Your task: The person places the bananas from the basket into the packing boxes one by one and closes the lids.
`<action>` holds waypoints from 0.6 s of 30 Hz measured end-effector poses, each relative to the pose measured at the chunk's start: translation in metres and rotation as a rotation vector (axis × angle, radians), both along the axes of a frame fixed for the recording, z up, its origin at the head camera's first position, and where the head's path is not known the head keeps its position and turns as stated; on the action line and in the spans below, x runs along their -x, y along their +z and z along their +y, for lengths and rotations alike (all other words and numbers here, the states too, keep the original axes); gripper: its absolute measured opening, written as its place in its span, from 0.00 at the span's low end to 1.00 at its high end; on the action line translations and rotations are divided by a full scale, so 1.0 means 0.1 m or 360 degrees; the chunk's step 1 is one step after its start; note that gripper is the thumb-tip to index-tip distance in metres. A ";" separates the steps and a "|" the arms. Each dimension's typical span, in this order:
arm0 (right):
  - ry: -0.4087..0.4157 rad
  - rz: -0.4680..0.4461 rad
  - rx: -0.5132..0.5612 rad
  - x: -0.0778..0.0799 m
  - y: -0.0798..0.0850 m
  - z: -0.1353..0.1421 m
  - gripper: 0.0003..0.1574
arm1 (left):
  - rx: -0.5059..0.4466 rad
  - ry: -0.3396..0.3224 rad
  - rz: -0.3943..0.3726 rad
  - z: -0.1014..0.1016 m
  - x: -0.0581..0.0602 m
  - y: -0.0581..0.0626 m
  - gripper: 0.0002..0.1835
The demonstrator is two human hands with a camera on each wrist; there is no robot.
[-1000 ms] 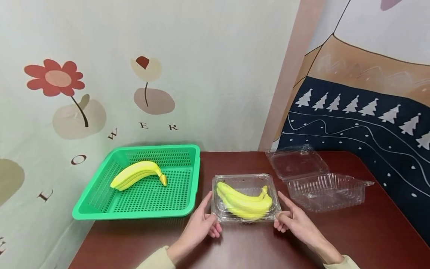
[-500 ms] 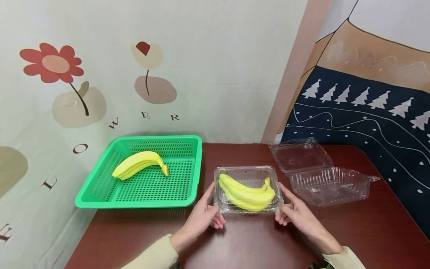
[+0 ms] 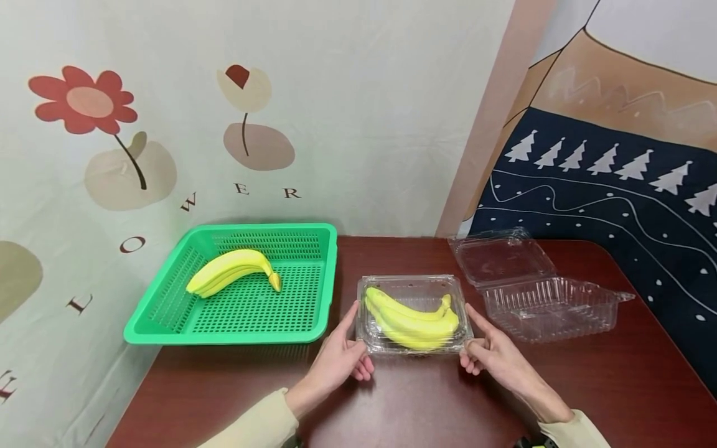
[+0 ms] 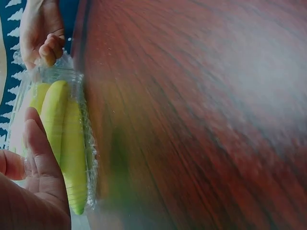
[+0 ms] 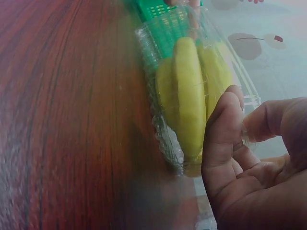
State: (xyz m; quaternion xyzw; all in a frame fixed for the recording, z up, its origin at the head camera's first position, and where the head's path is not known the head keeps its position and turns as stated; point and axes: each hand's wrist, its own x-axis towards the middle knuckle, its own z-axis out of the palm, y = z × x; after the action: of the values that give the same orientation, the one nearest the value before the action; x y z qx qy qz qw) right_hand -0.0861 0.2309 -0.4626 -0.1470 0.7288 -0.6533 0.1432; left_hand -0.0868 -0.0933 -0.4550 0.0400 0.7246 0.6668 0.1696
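A clear plastic clamshell container (image 3: 411, 283) with its lid down stands on the table, a bunch of yellow bananas (image 3: 414, 326) inside it. My left hand (image 3: 336, 358) holds its left side, index finger stretched along the wall and thumb at the near corner. On the opposite side my right hand (image 3: 501, 364) pinches the rim between thumb and curled fingers, its index finger also extended along the side. In the right wrist view the bananas (image 5: 188, 96) show through the clear wall, close to the right hand (image 5: 254, 158).
A green perforated basket (image 3: 224, 338) at the left holds another bunch of bananas (image 3: 229, 272). To the right, a second clear clamshell container (image 3: 551, 311) lies with its lid raised back near the wall. All rest on a dark red-brown table (image 3: 414, 404).
The head view has tilted slightly down, so the whole scene sits higher in the picture. Both hands keep their places at the sides of the container.
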 end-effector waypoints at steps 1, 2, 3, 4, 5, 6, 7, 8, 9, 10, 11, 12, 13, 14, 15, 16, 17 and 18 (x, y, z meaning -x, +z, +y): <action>-0.0001 -0.0003 -0.0017 0.00 0.00 0.01 0.52 | 0.0001 -0.0005 0.0002 0.00 0.00 0.00 0.50; -0.0004 -0.0005 -0.0042 0.01 0.01 0.01 0.52 | 0.0003 -0.0012 0.0007 0.00 0.00 0.00 0.50; -0.0013 -0.0006 -0.0075 0.01 0.01 0.02 0.52 | 0.0009 -0.0019 0.0012 0.00 -0.01 0.00 0.49; -0.0024 0.0002 -0.0116 0.01 0.02 0.03 0.52 | 0.0022 -0.0024 0.0017 0.00 -0.01 0.00 0.49; -0.0034 0.0011 -0.0154 0.01 0.02 0.04 0.51 | 0.0034 -0.0030 0.0025 -0.01 -0.01 0.00 0.49; -0.0037 0.0029 -0.0192 0.02 0.03 0.04 0.51 | 0.0051 -0.0034 0.0035 -0.01 -0.01 0.00 0.49; -0.0044 0.0043 -0.0228 0.02 0.03 0.05 0.51 | 0.0073 -0.0038 0.0045 -0.01 -0.01 0.00 0.49; -0.0049 0.0057 -0.0259 0.02 0.03 0.05 0.51 | 0.0087 -0.0043 0.0052 -0.01 -0.01 0.00 0.49; -0.0050 0.0067 -0.0277 0.02 0.03 0.05 0.51 | 0.0092 -0.0050 0.0058 -0.01 0.00 -0.01 0.49; -0.0043 0.0075 -0.0285 0.02 0.03 0.05 0.51 | 0.0093 -0.0058 0.0058 -0.01 0.00 -0.01 0.48; -0.0034 0.0079 -0.0283 0.02 0.03 0.05 0.50 | 0.0087 -0.0067 0.0054 -0.01 0.01 -0.02 0.48; -0.0022 0.0082 -0.0277 0.02 0.02 0.05 0.50 | 0.0076 -0.0075 0.0055 -0.01 0.01 -0.02 0.48; -0.0014 0.0079 -0.0265 0.02 0.01 0.05 0.50 | 0.0068 -0.0082 0.0048 -0.01 0.02 -0.03 0.47; -0.0002 0.0076 -0.0246 0.01 0.01 0.04 0.50 | 0.0057 -0.0088 0.0043 -0.01 0.02 -0.03 0.47; 0.0010 0.0071 -0.0225 0.01 0.00 0.04 0.50 | 0.0048 -0.0093 0.0040 -0.01 0.02 -0.03 0.47; 0.0017 0.0065 -0.0210 0.01 0.00 0.04 0.49 | 0.0046 -0.0095 0.0038 -0.02 0.02 -0.02 0.46; 0.0029 0.0070 -0.0190 0.01 0.00 0.04 0.49 | 0.0044 -0.0095 0.0038 -0.02 0.02 -0.02 0.46; 0.0039 0.0076 -0.0173 0.01 0.00 0.04 0.49 | 0.0041 -0.0095 0.0039 -0.02 0.02 -0.01 0.46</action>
State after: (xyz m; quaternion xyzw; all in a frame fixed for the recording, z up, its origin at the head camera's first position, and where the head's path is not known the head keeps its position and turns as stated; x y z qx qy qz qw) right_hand -0.0873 0.2351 -0.4629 -0.1634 0.7646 -0.6072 0.1414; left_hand -0.0891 -0.0955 -0.4563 0.0677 0.7336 0.6515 0.1810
